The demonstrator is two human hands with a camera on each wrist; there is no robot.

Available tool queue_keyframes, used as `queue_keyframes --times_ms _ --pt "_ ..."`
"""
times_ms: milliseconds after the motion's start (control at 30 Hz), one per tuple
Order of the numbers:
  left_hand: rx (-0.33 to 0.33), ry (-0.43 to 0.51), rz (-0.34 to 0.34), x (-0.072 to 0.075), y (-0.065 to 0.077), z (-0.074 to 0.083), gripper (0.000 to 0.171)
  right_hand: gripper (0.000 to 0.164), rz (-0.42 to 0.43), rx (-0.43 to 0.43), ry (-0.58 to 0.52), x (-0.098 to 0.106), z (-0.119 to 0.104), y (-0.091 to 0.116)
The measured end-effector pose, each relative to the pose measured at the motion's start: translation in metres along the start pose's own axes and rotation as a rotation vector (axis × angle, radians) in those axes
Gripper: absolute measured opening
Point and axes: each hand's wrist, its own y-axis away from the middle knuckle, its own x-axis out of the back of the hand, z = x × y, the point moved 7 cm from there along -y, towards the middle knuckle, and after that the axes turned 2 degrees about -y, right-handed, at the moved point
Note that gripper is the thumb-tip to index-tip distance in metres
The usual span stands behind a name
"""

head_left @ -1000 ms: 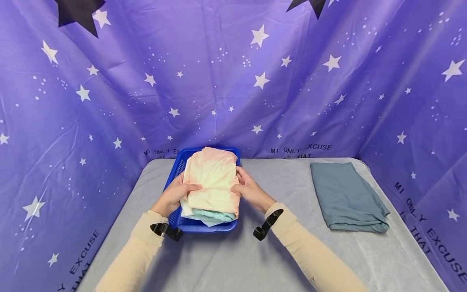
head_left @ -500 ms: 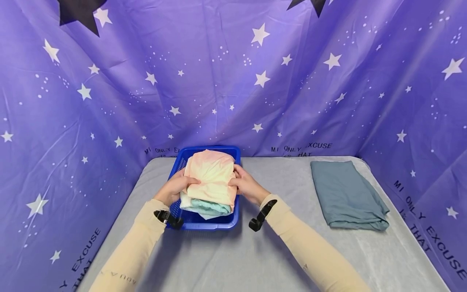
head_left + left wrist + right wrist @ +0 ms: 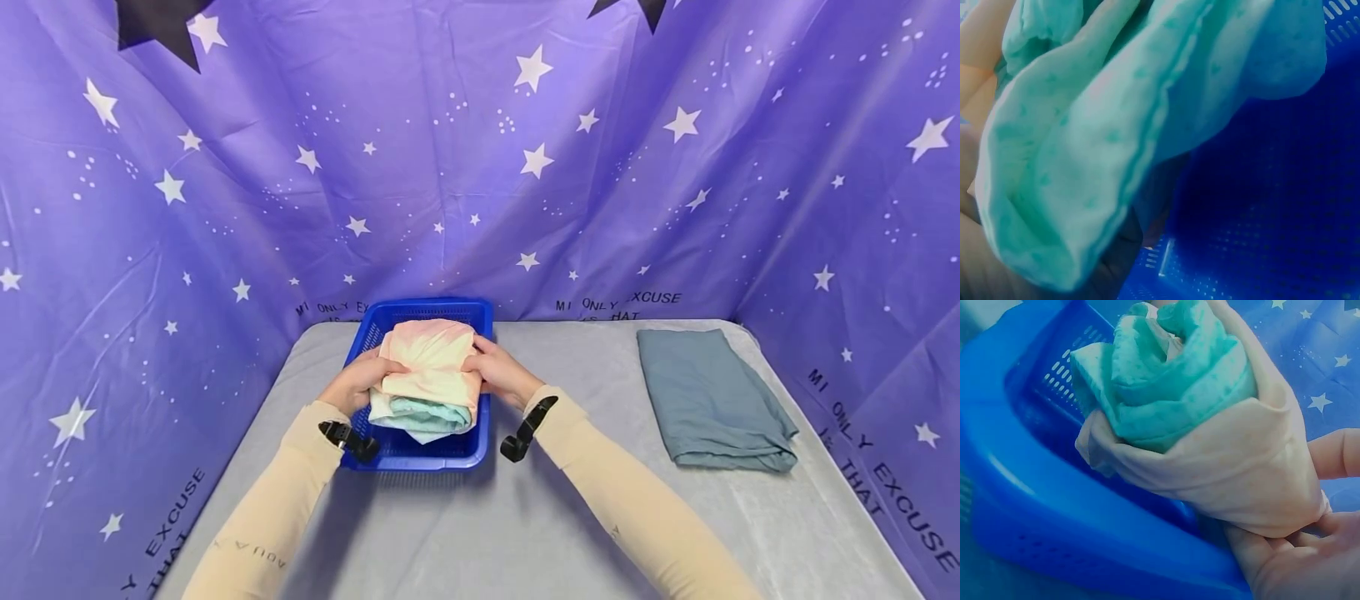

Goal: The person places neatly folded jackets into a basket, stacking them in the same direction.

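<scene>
A folded bundle of soft cloth, pale peach and cream [image 3: 429, 357] outside with mint-green cloth [image 3: 427, 412] showing in its front end, is held over a blue plastic basket [image 3: 431, 463]. My left hand [image 3: 357, 382] grips its left side, thumb on top and the other fingers mostly hidden beneath. On the right side my right hand [image 3: 502, 372] pinches it the same way. The right wrist view shows the mint layers [image 3: 1179, 400] rolled inside the peach cloth [image 3: 1235, 462], above the basket's wall. In the left wrist view a loose mint flap [image 3: 1097, 144] hangs over the basket's perforated floor [image 3: 1260, 206].
A folded grey-blue cloth [image 3: 716, 400] lies at the right of the table, which has a grey cover [image 3: 555, 508]. The basket stands at the back left, close to a purple star-printed curtain [image 3: 465, 150] that surrounds the table on three sides.
Both hands have lowered the bundle into the basket's outline, its far end tipping down and more of the basket's front floor showing. The grip is unchanged, and the grey-blue cloth stays put.
</scene>
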Motion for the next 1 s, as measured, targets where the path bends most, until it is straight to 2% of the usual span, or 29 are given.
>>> queue_keyframes --times_ms 133,300,433,600,667,700,867,933,1000 --pt "0.021 0.032 -0.004 0.003 -0.006 -0.004 0.062 0.075 0.008 -0.023 -0.04 -0.001 0.001 -0.005" --pt "0.032 0.027 -0.014 0.003 -0.012 -0.007 0.066 0.076 0.02 -0.035 -0.035 -0.002 -0.001 -0.002" --pt "0.024 -0.034 -0.009 0.003 -0.012 -0.008 0.064 0.075 0.04 -0.024 0.008 -0.004 -0.005 0.004" --pt "0.018 -0.132 -0.007 0.002 -0.011 -0.007 0.049 0.079 0.077 -0.003 0.059 -0.005 -0.011 0.015" --pt "0.02 -0.171 0.0 0.003 -0.011 -0.008 0.049 0.08 0.094 0.004 0.079 -0.005 -0.012 0.019" --pt "0.021 -0.189 0.005 0.004 -0.012 -0.009 0.054 0.08 0.098 0.011 0.09 -0.005 -0.012 0.02" --pt "0.04 -0.321 0.056 0.006 -0.01 -0.008 0.101 0.081 0.11 0.065 0.194 -0.008 -0.014 0.029" --pt "0.035 -0.358 0.051 0.005 -0.009 -0.006 0.11 0.083 0.114 0.095 0.252 -0.01 -0.015 0.032" --pt "0.014 -0.375 0.023 0.001 -0.01 -0.005 0.112 0.085 0.123 0.119 0.324 -0.012 -0.017 0.037"
